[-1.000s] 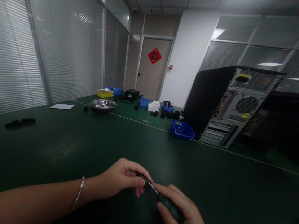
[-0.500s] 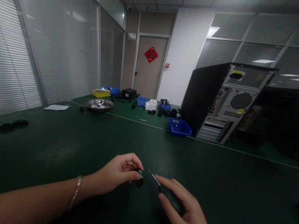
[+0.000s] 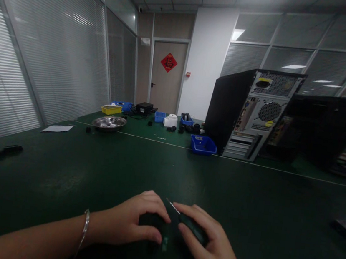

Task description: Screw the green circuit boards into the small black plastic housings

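My left hand point(image 3: 130, 223) rests low on the dark green table point(image 3: 92, 170), its fingers curled over a small dark part point(image 3: 150, 220); a green bit shows just under the fingertips. A silver bracelet sits on that wrist. My right hand point(image 3: 213, 252) lies beside it and grips a screwdriver point(image 3: 191, 227) by its dark green handle. The thin metal shaft points up and left, ending just above my left fingers. The two hands almost touch.
An open computer tower point(image 3: 250, 114) stands at the back right, with a blue bin point(image 3: 202, 145) in front of it and another dark case point(image 3: 324, 131) beside it. A metal bowl point(image 3: 109, 122), a paper sheet point(image 3: 57, 128), small bins and a black object point(image 3: 0, 152) lie further left.
My left hand drew the small part off the screwdriver tip, then lowered it onto the table and covered it. My right hand kept hold of the screwdriver and dropped slightly.
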The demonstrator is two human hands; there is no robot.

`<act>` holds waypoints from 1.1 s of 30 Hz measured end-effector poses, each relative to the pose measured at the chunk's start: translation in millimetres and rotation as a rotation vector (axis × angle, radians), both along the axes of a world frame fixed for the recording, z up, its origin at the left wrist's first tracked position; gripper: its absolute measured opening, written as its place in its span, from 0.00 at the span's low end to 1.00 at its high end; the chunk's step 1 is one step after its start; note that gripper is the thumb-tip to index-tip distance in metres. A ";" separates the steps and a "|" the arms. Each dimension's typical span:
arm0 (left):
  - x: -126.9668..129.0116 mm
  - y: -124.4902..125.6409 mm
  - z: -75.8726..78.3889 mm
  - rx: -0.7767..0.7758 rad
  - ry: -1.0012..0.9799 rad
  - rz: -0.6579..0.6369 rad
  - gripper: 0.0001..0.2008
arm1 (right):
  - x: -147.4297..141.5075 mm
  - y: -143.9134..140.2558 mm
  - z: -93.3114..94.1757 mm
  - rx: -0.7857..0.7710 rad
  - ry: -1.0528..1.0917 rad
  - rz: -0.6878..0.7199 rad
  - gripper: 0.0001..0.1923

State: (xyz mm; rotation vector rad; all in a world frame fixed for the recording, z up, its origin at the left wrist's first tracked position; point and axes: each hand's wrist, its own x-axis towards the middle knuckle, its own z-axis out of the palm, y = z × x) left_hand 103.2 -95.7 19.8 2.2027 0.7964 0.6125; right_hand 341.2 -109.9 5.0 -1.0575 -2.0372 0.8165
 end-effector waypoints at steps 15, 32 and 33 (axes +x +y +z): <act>-0.6 -2.7 2.3 -0.004 0.098 0.068 0.21 | -5.3 -0.1 4.2 -0.097 -0.164 0.047 0.06; 2.6 1.0 -12.6 -0.235 -0.232 0.196 0.22 | -6.9 1.2 11.2 -0.177 -0.348 0.095 0.10; 3.0 0.6 -12.2 -0.231 -0.239 0.196 0.22 | -7.6 1.5 10.6 -0.161 -0.316 0.080 0.09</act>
